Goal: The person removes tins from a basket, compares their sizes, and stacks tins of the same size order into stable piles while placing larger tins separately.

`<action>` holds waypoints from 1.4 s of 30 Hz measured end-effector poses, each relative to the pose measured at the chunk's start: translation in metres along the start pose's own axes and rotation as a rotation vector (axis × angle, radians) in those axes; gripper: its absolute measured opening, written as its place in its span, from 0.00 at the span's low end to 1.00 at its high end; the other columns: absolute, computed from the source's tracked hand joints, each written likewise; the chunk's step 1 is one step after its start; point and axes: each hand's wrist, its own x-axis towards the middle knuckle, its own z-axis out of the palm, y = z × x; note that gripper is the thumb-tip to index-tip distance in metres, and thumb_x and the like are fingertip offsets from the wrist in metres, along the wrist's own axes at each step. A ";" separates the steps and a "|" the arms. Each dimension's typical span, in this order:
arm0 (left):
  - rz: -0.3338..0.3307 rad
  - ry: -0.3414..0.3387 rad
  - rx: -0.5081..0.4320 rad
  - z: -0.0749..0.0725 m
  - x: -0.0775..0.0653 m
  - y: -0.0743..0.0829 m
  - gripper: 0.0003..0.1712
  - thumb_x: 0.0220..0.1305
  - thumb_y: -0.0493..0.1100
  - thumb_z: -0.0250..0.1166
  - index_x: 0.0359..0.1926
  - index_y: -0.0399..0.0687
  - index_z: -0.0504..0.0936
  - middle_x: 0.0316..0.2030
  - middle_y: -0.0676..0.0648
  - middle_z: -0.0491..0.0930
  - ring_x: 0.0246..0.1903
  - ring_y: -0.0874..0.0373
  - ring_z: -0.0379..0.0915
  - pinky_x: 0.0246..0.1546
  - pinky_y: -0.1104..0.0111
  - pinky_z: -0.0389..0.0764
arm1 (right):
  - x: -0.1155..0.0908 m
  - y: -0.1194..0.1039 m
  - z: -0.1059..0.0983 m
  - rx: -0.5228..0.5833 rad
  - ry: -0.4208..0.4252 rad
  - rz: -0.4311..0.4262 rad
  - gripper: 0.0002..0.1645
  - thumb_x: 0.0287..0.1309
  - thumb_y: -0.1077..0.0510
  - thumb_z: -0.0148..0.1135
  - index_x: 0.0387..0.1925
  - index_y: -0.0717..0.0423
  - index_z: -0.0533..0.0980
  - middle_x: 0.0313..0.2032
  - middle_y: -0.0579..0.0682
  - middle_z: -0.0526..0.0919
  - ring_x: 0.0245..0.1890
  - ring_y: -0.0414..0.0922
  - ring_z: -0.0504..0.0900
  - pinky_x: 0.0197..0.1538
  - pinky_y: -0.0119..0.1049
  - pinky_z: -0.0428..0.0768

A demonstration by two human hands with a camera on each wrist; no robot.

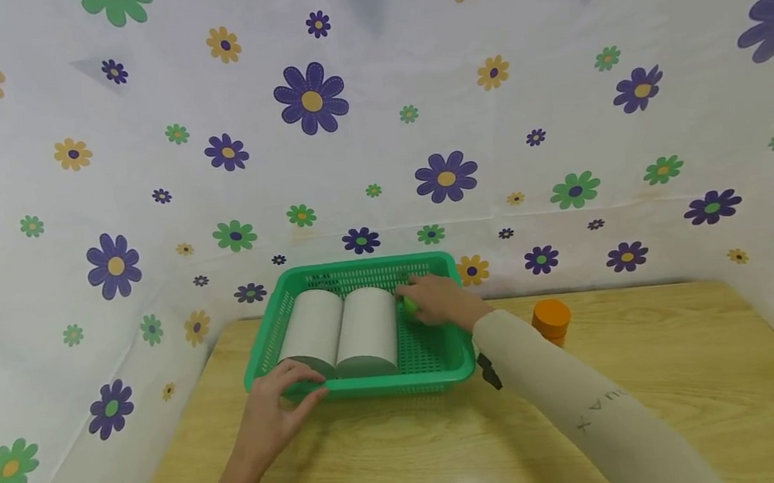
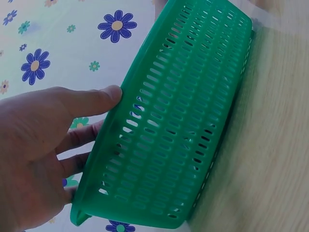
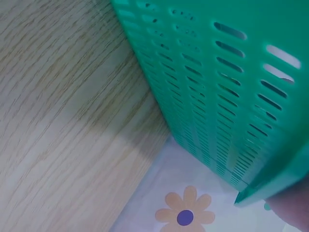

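A green plastic basket with slotted walls sits on the table. Two white cylinders lie side by side in its left and middle part. My left hand pinches the front-left rim. In the left wrist view the thumb presses the rim from outside, and the other fingers go behind it. My right hand reaches into the back-right part and holds a small bright green thing, mostly covered by the fingers. In the right wrist view, only a bit of that hand shows past the rim.
An orange-lidded container stands right of the basket, partly behind my right sleeve. A small black thing shows at the sleeve's edge. The wooden table meets a white flowered cloth at the back and sides.
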 end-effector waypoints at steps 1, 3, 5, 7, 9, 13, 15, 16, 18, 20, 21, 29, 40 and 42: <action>-0.010 -0.004 0.016 0.000 0.000 0.001 0.12 0.53 0.35 0.80 0.37 0.51 0.88 0.38 0.60 0.83 0.40 0.62 0.82 0.45 0.66 0.81 | -0.002 0.001 -0.001 0.009 0.015 -0.014 0.26 0.66 0.57 0.69 0.64 0.49 0.74 0.60 0.60 0.78 0.54 0.56 0.81 0.55 0.51 0.80; -0.025 -0.010 0.043 -0.001 0.001 0.004 0.12 0.53 0.36 0.80 0.36 0.52 0.88 0.38 0.60 0.83 0.40 0.63 0.81 0.44 0.63 0.82 | -0.007 0.001 -0.005 0.029 0.036 -0.033 0.25 0.66 0.58 0.69 0.62 0.51 0.75 0.59 0.60 0.78 0.53 0.57 0.81 0.55 0.52 0.80; -0.033 -0.012 0.069 -0.001 0.001 0.006 0.12 0.52 0.36 0.81 0.36 0.52 0.88 0.37 0.61 0.83 0.40 0.64 0.81 0.44 0.62 0.82 | -0.012 0.001 -0.009 0.052 0.054 -0.049 0.24 0.66 0.59 0.69 0.62 0.52 0.76 0.58 0.60 0.78 0.53 0.57 0.81 0.55 0.52 0.80; -0.038 -0.012 0.083 -0.001 0.001 0.007 0.13 0.52 0.36 0.81 0.36 0.53 0.88 0.37 0.61 0.83 0.40 0.64 0.81 0.43 0.61 0.83 | -0.016 0.001 -0.012 0.072 0.072 -0.062 0.24 0.66 0.59 0.69 0.62 0.52 0.76 0.58 0.60 0.78 0.53 0.58 0.80 0.56 0.53 0.79; -0.044 -0.009 0.078 -0.001 0.001 0.008 0.13 0.52 0.36 0.81 0.36 0.53 0.88 0.37 0.61 0.83 0.40 0.64 0.81 0.43 0.61 0.83 | -0.020 0.002 -0.014 0.096 0.092 -0.070 0.24 0.66 0.60 0.69 0.62 0.52 0.76 0.58 0.60 0.78 0.53 0.58 0.80 0.55 0.54 0.79; -0.061 -0.001 0.005 0.000 0.002 0.007 0.14 0.52 0.33 0.81 0.36 0.53 0.88 0.38 0.60 0.83 0.41 0.63 0.81 0.44 0.64 0.82 | -0.026 0.004 -0.019 0.130 0.158 -0.100 0.23 0.66 0.60 0.68 0.61 0.52 0.76 0.58 0.59 0.78 0.52 0.56 0.80 0.52 0.51 0.81; -0.053 0.008 -0.035 0.000 0.002 0.007 0.15 0.51 0.31 0.80 0.36 0.52 0.88 0.38 0.59 0.83 0.40 0.61 0.82 0.45 0.67 0.81 | -0.030 0.004 -0.023 0.145 0.198 -0.116 0.22 0.67 0.60 0.68 0.61 0.52 0.76 0.58 0.58 0.78 0.51 0.56 0.80 0.49 0.50 0.81; -0.046 0.013 -0.051 0.001 0.002 0.006 0.15 0.51 0.31 0.80 0.37 0.51 0.88 0.37 0.58 0.83 0.40 0.61 0.82 0.45 0.68 0.81 | -0.033 0.004 -0.025 0.147 0.218 -0.120 0.22 0.67 0.60 0.67 0.61 0.51 0.76 0.58 0.58 0.78 0.51 0.55 0.80 0.49 0.50 0.82; -0.024 0.021 -0.066 0.002 0.003 0.005 0.15 0.51 0.30 0.80 0.37 0.50 0.88 0.37 0.57 0.84 0.40 0.59 0.82 0.45 0.70 0.80 | -0.038 0.004 -0.028 0.149 0.256 -0.129 0.22 0.67 0.59 0.67 0.60 0.51 0.76 0.58 0.57 0.79 0.51 0.56 0.81 0.49 0.50 0.81; -0.005 0.029 -0.072 0.003 0.003 0.005 0.14 0.51 0.30 0.80 0.36 0.49 0.88 0.37 0.56 0.84 0.39 0.59 0.82 0.45 0.71 0.80 | -0.043 0.003 -0.031 0.151 0.280 -0.127 0.22 0.67 0.59 0.67 0.61 0.50 0.76 0.59 0.56 0.79 0.53 0.56 0.80 0.50 0.50 0.81; 0.001 0.031 -0.073 0.004 0.003 0.004 0.14 0.51 0.30 0.80 0.36 0.49 0.88 0.37 0.56 0.84 0.39 0.59 0.82 0.45 0.71 0.80 | -0.046 0.003 -0.032 0.150 0.290 -0.126 0.22 0.67 0.59 0.67 0.61 0.49 0.76 0.59 0.56 0.78 0.54 0.56 0.80 0.51 0.50 0.81; 0.006 0.054 -0.056 0.007 0.002 0.005 0.14 0.51 0.31 0.80 0.36 0.50 0.88 0.36 0.56 0.84 0.38 0.58 0.83 0.44 0.68 0.80 | -0.067 0.001 -0.042 0.169 0.405 -0.178 0.21 0.65 0.60 0.69 0.59 0.52 0.78 0.59 0.56 0.79 0.54 0.55 0.80 0.54 0.50 0.80; -0.019 0.059 -0.050 0.008 0.002 0.005 0.13 0.50 0.32 0.81 0.35 0.49 0.88 0.35 0.58 0.84 0.38 0.59 0.83 0.45 0.70 0.78 | -0.098 0.006 -0.045 0.238 0.463 -0.141 0.22 0.63 0.61 0.70 0.58 0.53 0.79 0.59 0.56 0.77 0.56 0.56 0.76 0.55 0.51 0.79; -0.019 0.061 -0.057 0.008 0.001 0.005 0.13 0.50 0.32 0.81 0.35 0.47 0.88 0.35 0.58 0.84 0.38 0.60 0.83 0.46 0.73 0.77 | -0.103 0.007 -0.046 0.248 0.489 -0.147 0.22 0.61 0.62 0.71 0.57 0.53 0.79 0.58 0.56 0.77 0.56 0.55 0.76 0.55 0.51 0.79</action>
